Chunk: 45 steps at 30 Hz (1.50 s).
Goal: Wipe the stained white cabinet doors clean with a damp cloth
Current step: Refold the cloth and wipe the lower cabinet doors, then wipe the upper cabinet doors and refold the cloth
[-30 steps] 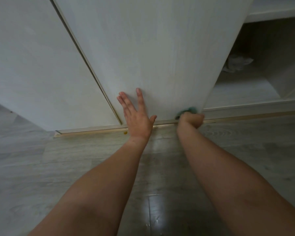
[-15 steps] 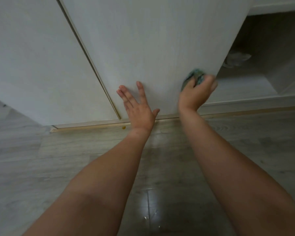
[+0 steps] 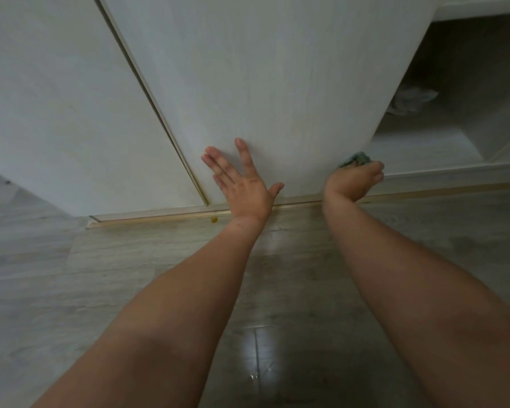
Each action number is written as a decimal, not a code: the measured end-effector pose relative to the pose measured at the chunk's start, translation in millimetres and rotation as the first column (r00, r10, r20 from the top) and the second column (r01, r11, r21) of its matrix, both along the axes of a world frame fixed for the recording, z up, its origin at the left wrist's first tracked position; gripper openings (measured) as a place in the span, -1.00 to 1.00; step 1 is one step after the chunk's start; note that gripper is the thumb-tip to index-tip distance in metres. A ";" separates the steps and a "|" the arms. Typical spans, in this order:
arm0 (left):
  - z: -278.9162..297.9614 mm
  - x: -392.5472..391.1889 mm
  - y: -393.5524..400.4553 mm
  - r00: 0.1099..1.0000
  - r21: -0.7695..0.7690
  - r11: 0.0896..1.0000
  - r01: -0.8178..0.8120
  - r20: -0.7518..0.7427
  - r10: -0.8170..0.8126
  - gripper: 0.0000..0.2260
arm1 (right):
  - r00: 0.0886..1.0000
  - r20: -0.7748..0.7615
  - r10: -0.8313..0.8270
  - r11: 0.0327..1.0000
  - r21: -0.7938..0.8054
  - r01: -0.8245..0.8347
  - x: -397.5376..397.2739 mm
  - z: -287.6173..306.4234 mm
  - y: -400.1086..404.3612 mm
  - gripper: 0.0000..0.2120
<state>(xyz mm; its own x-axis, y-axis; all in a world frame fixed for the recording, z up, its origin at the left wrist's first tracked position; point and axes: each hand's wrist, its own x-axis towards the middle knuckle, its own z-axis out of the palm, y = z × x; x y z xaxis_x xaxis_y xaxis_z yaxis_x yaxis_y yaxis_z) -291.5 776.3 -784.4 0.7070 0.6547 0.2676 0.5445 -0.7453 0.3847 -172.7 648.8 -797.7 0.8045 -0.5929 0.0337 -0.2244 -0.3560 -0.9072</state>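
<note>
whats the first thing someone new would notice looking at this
Two bare forearms reach up the middle. The left hand lies flat, fingers spread, on the white cabinet door; the right hand holds a green cloth at that door's lower right corner. Right of the door, an open compartment shows crumpled fabric.
</note>
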 end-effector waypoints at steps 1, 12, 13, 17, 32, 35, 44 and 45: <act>-0.5 0.2 -0.9 1.000 0.004 1.000 -0.002 0.003 0.002 0.22 | 0.997 -0.054 0.047 0.999 0.002 -0.047 -7.6 -8.8 8.7 -0.71; -0.3 -20.3 -2.9 0.983 0.021 0.994 0.104 0.147 -0.106 -0.06 | 0.830 -0.245 0.502 0.852 0.307 -0.425 -56.4 -23.6 29.2 -0.87; 2.0 -29.0 -9.0 0.983 0.002 0.993 0.118 0.144 -0.117 -0.18 | 0.811 -0.248 0.529 0.831 0.346 -0.436 -63.3 -15.1 26.1 -0.91; 44.2 -51.3 -44.6 1.000 -0.653 0.757 0.006 0.008 -0.001 -0.61 | 0.741 -0.257 0.620 0.647 0.703 -0.297 -96.4 47.7 -11.4 -0.72; 520.9 -38.1 -129.6 0.968 -0.975 0.202 -0.090 -0.133 -0.213 -0.76 | 0.890 -0.316 0.327 0.689 0.725 0.004 -142.7 530.4 -158.0 -0.61; 613.9 -37.3 -146.6 0.947 -0.992 0.025 -0.126 -0.128 -0.296 -0.86 | 0.928 -0.262 0.266 0.666 0.745 0.019 -148.1 615.0 -173.7 -0.58; 797.5 -36.4 -216.4 0.877 -0.977 -0.162 0.137 0.195 -0.439 -0.75 | 0.953 -0.299 0.035 0.728 0.661 0.181 -181.6 778.2 -211.5 -0.74; 809.1 -38.0 -225.6 0.871 -0.975 -0.173 0.141 0.206 -0.447 -0.76 | 0.967 -0.242 0.074 0.661 0.738 0.134 -184.9 788.1 -212.6 -0.67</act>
